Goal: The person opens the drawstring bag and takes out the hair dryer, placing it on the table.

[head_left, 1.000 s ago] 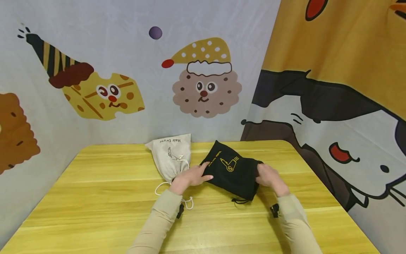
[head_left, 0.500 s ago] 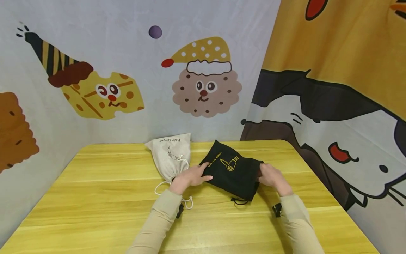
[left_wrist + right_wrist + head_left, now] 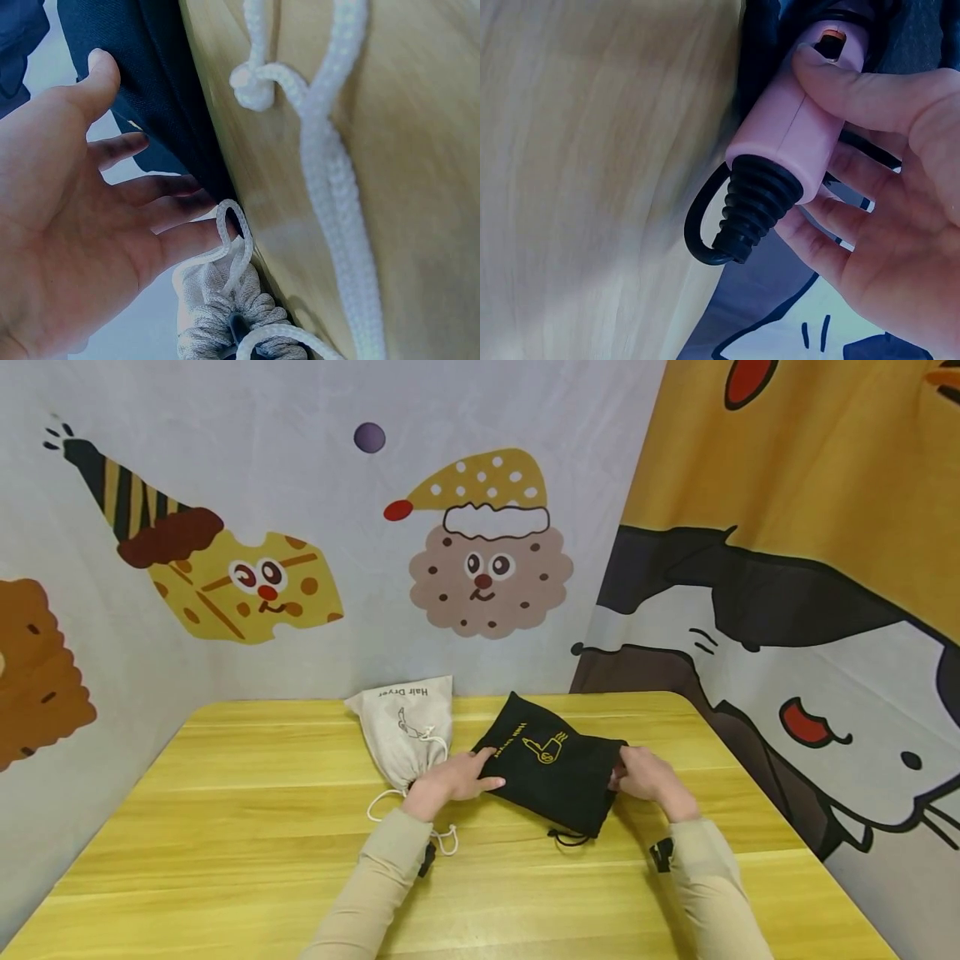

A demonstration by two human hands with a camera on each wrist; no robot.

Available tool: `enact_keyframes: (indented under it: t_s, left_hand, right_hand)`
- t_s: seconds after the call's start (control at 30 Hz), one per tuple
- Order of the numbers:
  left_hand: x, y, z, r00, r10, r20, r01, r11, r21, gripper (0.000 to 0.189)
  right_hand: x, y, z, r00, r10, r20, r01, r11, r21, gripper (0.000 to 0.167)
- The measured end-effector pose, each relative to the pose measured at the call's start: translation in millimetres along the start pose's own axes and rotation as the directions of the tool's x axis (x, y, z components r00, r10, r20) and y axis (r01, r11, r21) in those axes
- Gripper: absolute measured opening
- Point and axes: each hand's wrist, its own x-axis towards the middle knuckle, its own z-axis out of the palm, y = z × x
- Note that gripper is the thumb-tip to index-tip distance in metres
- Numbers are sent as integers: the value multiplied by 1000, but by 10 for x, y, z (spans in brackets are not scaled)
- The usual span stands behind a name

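A black drawstring bag (image 3: 551, 777) with a yellow hair dryer print lies on the table, its mouth facing right. At that mouth my right hand (image 3: 648, 774) grips a pink hair dryer (image 3: 780, 135) by its handle. The handle's end, with its ribbed black cord guard (image 3: 761, 202) and a loop of black cord (image 3: 697, 225), shows in the right wrist view; the rest is hidden inside the bag. My left hand (image 3: 453, 777) touches the bag's closed left end, thumb and fingers spread and fairly straight (image 3: 82, 202).
A cream drawstring bag (image 3: 405, 727) printed "Hair Dryer" lies at the back, just left of the black one, its white cords (image 3: 450, 839) trailing beside my left wrist. The wooden table (image 3: 225, 827) meets a cartoon-printed cloth (image 3: 300, 668) behind.
My right hand has shifted slightly to the right at the bag's mouth, and the bag's right side has moved a little with it. My left hand stays in place.
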Motion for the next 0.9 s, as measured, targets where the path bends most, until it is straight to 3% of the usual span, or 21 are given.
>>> enact_keyframes:
  t_s: [0.53, 0.9]
  left_hand:
    - [18, 14, 21, 1000, -18, 12, 18, 999, 29, 66]
    - [37, 16, 55, 1000, -23, 3, 23, 998, 51, 66]
  right_hand:
    - [-12, 117, -34, 997, -68, -45, 67, 997, -30, 21]
    - [-16, 138, -34, 999, -37, -20, 37, 999, -1, 20]
